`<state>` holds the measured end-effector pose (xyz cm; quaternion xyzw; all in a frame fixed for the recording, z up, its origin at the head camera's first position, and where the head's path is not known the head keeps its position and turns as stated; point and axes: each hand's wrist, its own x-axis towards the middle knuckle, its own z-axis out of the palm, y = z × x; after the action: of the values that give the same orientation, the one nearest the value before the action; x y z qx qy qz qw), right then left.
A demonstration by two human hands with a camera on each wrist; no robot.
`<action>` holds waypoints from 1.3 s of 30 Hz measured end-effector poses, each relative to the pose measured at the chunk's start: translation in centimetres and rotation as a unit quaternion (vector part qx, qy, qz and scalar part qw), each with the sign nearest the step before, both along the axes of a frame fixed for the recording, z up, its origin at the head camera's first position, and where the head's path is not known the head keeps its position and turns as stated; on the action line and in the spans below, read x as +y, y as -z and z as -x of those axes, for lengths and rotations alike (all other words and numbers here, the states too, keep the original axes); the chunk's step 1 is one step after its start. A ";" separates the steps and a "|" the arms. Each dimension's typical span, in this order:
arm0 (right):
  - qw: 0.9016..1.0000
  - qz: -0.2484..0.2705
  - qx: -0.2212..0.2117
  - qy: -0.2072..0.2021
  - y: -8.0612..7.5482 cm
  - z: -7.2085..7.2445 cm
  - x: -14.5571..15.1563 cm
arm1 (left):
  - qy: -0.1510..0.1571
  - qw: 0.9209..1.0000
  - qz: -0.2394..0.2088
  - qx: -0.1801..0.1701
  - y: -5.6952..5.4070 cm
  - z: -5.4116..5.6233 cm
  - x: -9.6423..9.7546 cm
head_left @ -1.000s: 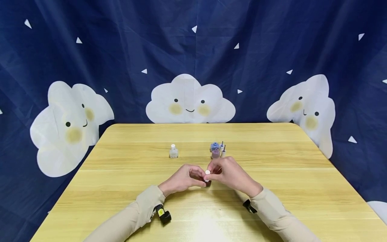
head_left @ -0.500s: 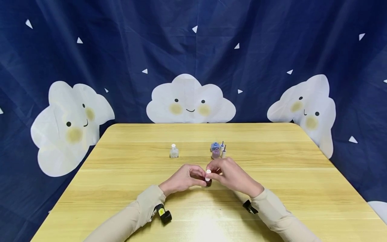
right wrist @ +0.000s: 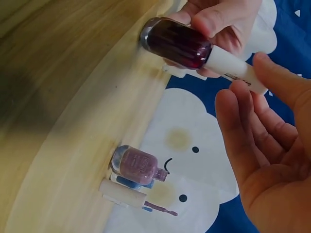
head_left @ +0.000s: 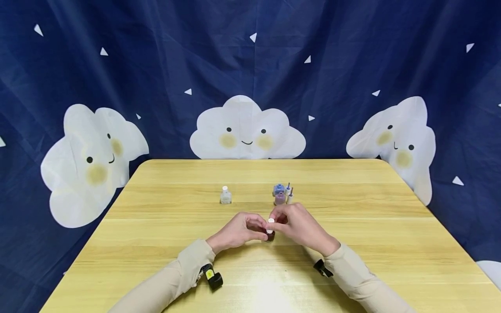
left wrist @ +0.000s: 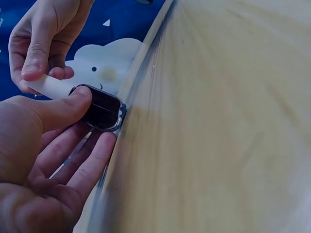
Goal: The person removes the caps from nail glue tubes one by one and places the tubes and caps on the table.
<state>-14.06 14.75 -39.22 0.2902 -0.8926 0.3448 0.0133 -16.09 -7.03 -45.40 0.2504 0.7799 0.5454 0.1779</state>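
Note:
A dark red nail polish bottle point(right wrist: 177, 43) with a tall white cap point(right wrist: 233, 70) stands at the middle of the table. My left hand point(head_left: 238, 231) holds its glass body between thumb and fingers, as the left wrist view shows up close. From the other side, my right hand point(head_left: 300, 227) pinches the cap between thumb and fingertips. The cap sits on the bottle's neck. Just beyond the right hand are an uncapped mauve polish bottle point(right wrist: 138, 165) and an uncapped blue one point(head_left: 278, 189).
Two white caps stand beside the uncapped bottles with brushes pointing up; the nearer cap point(right wrist: 124, 191) has a mauve brush. A clear polish bottle point(head_left: 225, 198) with a white cap stands farther left on the wooden table point(head_left: 176, 182). A dark blue curtain point(head_left: 332, 78) hangs behind.
My right fingers shift slightly at the white cap, which sits a touch higher in the head view. The left hand keeps its hold on the bottle.

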 end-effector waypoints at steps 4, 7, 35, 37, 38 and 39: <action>1.000 -0.004 0.025 -0.019 -0.1 0.1 0.1 | 0.007 1.000 0.001 0.011 -0.1 -0.1 0.1; 0.998 -0.007 0.037 -0.041 -0.2 0.1 0.2 | 0.009 1.000 -0.003 0.015 -0.1 0.0 0.1; 1.000 -0.009 0.010 -0.020 -0.4 0.0 0.3 | 0.009 1.000 -0.012 -0.005 0.3 0.1 0.0; 1.000 -0.004 -0.002 -0.012 -0.3 0.0 0.3 | 0.009 1.000 -0.009 -0.004 0.3 0.1 0.0; 1.000 -0.001 -0.006 -0.009 -0.3 0.0 0.2 | 0.009 1.000 -0.009 -0.004 0.3 0.1 0.0; 1.000 0.001 -0.009 -0.006 -0.3 0.0 0.2 | 0.009 1.000 -0.007 -0.004 0.3 0.1 0.0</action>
<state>-14.08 14.97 -38.94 0.2927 -0.8903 0.3488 0.0035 -16.23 -7.01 -45.67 0.2561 0.7730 0.5504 0.1842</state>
